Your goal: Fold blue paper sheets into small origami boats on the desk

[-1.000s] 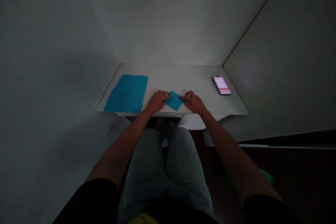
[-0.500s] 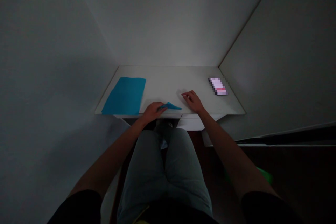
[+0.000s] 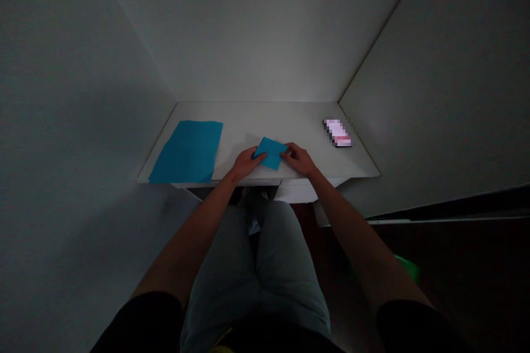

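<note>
A small folded piece of blue paper (image 3: 271,151) is held between my two hands, above the front part of the white desk (image 3: 265,116). My left hand (image 3: 247,162) grips its left corner, thumb on top and fingers behind. On the opposite side, my right hand (image 3: 301,159) pinches the right edge between thumb and fingers. The paper's broad face is turned up toward me, roughly diamond-shaped. To the left lies a larger blue sheet (image 3: 188,151), flat on the desk, its near edge at the front edge of the desktop.
A phone (image 3: 337,133) with a lit, pixelated screen lies at the desk's right side. Walls (image 3: 256,27) close in the desk behind and on both sides. Below the desktop, a white drawer front (image 3: 296,193) shows. A green object (image 3: 408,269) is at lower right.
The folded paper has been raised and turned, so its broad face shows instead of a narrow edge. My right hand has come in and taken hold of its right side. The view has shifted slightly.
</note>
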Demonstrator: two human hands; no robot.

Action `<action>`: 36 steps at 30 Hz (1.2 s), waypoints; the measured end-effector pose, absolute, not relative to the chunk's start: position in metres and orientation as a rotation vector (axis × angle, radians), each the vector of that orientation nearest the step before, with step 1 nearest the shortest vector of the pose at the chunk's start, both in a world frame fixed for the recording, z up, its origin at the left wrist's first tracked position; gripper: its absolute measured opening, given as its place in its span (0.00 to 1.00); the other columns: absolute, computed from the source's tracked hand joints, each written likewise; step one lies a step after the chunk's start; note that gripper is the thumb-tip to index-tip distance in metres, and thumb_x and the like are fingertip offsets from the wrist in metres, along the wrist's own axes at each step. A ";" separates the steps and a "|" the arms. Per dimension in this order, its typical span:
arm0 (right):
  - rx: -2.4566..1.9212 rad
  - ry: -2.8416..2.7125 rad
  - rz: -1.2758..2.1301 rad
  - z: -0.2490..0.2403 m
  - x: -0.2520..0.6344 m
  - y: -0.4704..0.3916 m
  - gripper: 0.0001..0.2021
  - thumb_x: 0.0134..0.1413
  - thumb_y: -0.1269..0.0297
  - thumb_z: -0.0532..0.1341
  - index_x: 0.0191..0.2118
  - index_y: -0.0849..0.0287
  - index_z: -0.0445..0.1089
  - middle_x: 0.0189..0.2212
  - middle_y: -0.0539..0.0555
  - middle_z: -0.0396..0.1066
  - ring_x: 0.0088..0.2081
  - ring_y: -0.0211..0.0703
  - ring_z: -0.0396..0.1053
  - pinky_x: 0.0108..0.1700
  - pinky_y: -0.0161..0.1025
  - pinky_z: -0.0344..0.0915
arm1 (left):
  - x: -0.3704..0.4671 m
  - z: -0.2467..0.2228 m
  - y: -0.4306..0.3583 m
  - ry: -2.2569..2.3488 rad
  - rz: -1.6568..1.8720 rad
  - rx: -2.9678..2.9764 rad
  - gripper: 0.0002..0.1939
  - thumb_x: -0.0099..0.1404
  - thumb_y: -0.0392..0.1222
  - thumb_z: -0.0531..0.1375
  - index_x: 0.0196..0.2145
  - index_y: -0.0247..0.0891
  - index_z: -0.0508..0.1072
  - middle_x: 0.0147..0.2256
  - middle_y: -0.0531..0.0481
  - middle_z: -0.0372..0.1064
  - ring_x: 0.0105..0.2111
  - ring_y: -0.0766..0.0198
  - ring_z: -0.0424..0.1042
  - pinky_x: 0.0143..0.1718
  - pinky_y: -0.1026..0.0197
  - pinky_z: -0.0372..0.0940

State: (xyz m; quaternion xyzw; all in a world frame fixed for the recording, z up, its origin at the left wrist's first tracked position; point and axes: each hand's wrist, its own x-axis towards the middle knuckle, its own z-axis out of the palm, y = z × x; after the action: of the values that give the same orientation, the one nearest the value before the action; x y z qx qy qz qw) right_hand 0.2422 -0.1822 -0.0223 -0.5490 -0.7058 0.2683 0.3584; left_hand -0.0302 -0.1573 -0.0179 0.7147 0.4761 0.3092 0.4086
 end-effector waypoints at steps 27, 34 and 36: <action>-1.270 -1.704 0.741 -0.019 0.245 -0.183 0.14 0.62 0.51 0.66 0.45 0.55 0.79 0.37 0.53 0.74 0.30 0.41 0.65 0.36 0.41 0.65 | -0.031 -0.022 -0.156 1.153 1.083 1.594 0.17 0.63 0.45 0.71 0.49 0.38 0.82 0.37 0.49 0.80 0.34 0.62 0.78 0.39 0.61 0.72; -1.322 -1.765 0.689 -0.019 0.225 -0.190 0.15 0.65 0.47 0.66 0.43 0.54 0.78 0.36 0.53 0.77 0.31 0.42 0.68 0.38 0.43 0.67 | -0.027 -0.023 -0.154 1.226 1.194 1.699 0.20 0.62 0.36 0.68 0.53 0.37 0.80 0.45 0.45 0.79 0.42 0.59 0.78 0.43 0.59 0.73; -1.304 -1.723 0.753 -0.018 0.208 -0.190 0.19 0.65 0.45 0.66 0.50 0.54 0.77 0.37 0.53 0.78 0.31 0.42 0.68 0.37 0.42 0.67 | -0.027 -0.021 -0.156 1.239 1.188 1.763 0.21 0.62 0.34 0.66 0.54 0.37 0.81 0.46 0.44 0.79 0.43 0.58 0.78 0.45 0.58 0.73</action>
State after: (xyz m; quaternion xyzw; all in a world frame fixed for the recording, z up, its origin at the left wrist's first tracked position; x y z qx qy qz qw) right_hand 0.2083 -0.1898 -0.0176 -0.5188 -0.6855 0.2994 0.4138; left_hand -0.0270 -0.1562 -0.0206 0.6753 0.4745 0.4551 0.3342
